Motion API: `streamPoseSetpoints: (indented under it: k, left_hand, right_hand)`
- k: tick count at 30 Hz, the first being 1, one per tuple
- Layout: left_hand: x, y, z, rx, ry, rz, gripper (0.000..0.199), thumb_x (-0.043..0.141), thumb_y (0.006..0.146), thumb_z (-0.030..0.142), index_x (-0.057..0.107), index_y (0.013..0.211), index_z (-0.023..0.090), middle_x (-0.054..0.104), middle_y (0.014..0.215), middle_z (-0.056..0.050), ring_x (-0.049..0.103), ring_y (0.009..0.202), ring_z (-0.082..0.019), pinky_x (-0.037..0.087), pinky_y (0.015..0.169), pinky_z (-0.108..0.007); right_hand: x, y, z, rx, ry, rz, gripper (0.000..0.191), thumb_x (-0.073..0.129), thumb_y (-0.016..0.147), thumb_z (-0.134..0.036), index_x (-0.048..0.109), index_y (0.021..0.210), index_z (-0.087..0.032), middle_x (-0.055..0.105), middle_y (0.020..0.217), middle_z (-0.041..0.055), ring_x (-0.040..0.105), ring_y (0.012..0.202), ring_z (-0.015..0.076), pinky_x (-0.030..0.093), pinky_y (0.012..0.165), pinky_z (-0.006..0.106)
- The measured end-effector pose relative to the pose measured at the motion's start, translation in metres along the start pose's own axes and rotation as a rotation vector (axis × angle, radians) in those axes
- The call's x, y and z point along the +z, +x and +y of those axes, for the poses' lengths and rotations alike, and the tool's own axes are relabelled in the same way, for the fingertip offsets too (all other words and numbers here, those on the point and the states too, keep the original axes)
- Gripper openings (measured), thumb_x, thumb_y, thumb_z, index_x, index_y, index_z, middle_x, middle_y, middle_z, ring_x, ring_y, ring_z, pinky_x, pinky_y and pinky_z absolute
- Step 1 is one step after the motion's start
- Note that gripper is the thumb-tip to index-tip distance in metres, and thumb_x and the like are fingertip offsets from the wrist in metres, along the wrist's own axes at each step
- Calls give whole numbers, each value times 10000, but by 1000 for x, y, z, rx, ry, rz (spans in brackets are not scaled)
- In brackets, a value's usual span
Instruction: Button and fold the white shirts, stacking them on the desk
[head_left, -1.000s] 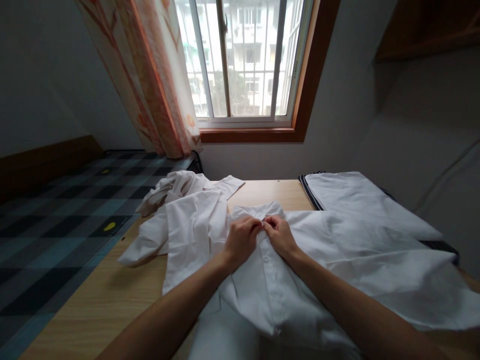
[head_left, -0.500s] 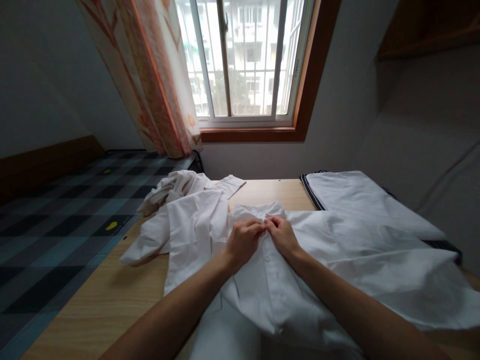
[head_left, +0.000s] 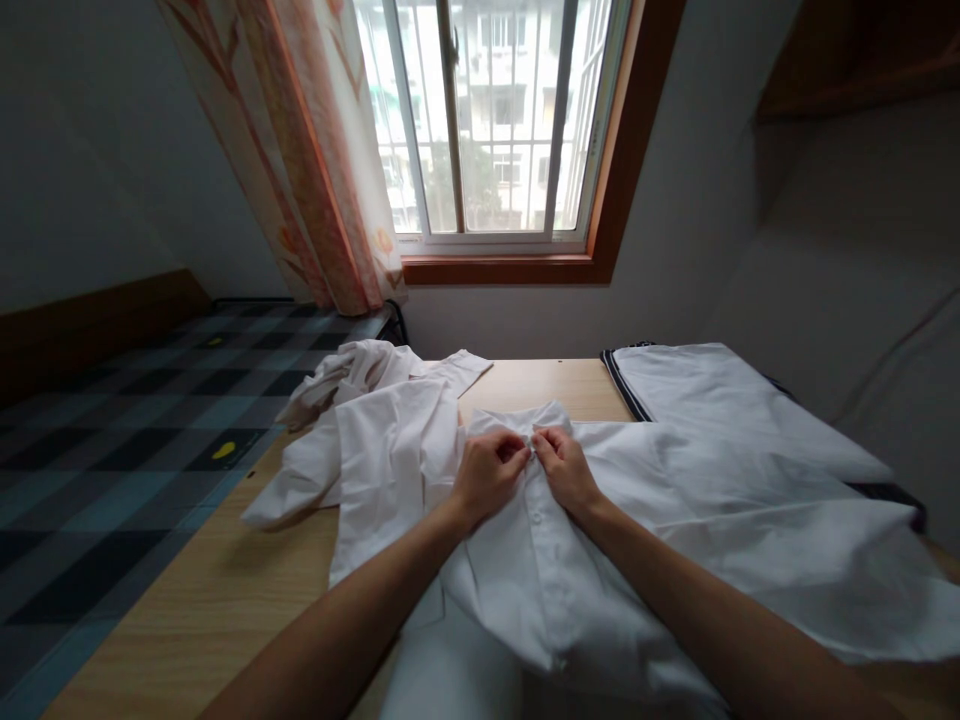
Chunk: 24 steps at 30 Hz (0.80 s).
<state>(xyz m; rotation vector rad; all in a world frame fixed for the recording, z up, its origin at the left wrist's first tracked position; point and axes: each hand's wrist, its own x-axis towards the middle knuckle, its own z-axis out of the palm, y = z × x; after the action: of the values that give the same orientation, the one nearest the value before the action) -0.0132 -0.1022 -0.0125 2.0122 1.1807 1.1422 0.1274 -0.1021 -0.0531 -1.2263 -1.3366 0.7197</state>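
Observation:
A white button-up shirt (head_left: 517, 560) lies front side up on the wooden table (head_left: 217, 590), its collar (head_left: 517, 415) toward the window. Just below the collar, my left hand (head_left: 491, 470) pinches the front edge of the shirt with thumb and forefinger. Close beside it, my right hand (head_left: 562, 465) pinches the other side of the same placket. The fingertips nearly meet there, and they hide whatever button lies between them. Farther down the placket a small white button (head_left: 535, 518) shows. One sleeve spreads right, while white cloth lies folded on the left.
A crumpled white garment (head_left: 360, 370) sits at the table's back left. Back right lies a folded white cloth (head_left: 735, 400) with a black striped edge. A bed with a checked cover (head_left: 150, 450) adjoins the table at left. Beyond are a curtain (head_left: 315, 160) and a barred window (head_left: 495, 130).
My left fingers have shifted slightly and the fingertips of both hands have come a little apart at the placket. The shirt stays in place.

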Motion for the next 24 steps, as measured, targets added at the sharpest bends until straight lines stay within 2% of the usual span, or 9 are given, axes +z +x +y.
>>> streamPoseSetpoints:
  k: [4, 11, 15, 19, 22, 24]
  left_hand:
    - [-1, 3, -3, -16, -27, -44, 139, 596, 762, 229, 669, 682, 143, 644, 637, -23, 530, 571, -122, 383, 557, -235]
    - [-2, 13, -17, -111, -70, 121, 145, 541, 736, 211, 624, 629, 159, 580, 556, 13, 518, 549, -118, 387, 542, -220]
    - [-7, 29, -19, -142, -68, 112, 123, 538, 723, 185, 615, 630, 163, 581, 534, 20, 541, 527, -115, 402, 542, -215]
    - [-21, 53, -5, -186, -33, 42, 125, 557, 746, 178, 634, 649, 163, 613, 545, 4, 553, 505, -117, 402, 539, -219]
    - [-33, 58, 19, -101, 102, 34, 158, 600, 789, 283, 701, 763, 165, 660, 631, -26, 567, 555, -139, 393, 558, -238]
    - [-36, 53, 35, -32, 156, -32, 237, 651, 767, 392, 718, 785, 165, 659, 647, -29, 566, 582, -151, 381, 557, -244]
  right_hand:
    - [-2, 0, -2, -29, -28, 0, 268, 517, 830, -433, 611, 767, -190, 646, 827, 52, 590, 810, 207, 468, 789, 339]
    - [-12, 10, 0, 24, -47, 225, 294, 478, 846, -477, 564, 766, -208, 607, 682, 35, 564, 695, 209, 452, 636, 312]
    - [-18, 29, -11, 54, -42, 281, 277, 475, 829, -459, 548, 734, -209, 599, 673, 34, 546, 660, 202, 429, 626, 311]
    - [-23, 59, -32, 74, -57, 350, 230, 467, 808, -409, 528, 708, -210, 595, 687, 43, 534, 662, 200, 410, 644, 313]
    - [-25, 84, -48, 44, -72, 397, 226, 456, 817, -408, 521, 733, -209, 603, 720, 51, 537, 687, 202, 411, 660, 311]
    - [-25, 97, -56, 10, -104, 422, 234, 444, 833, -411, 526, 761, -204, 611, 734, 54, 542, 694, 202, 418, 675, 313]
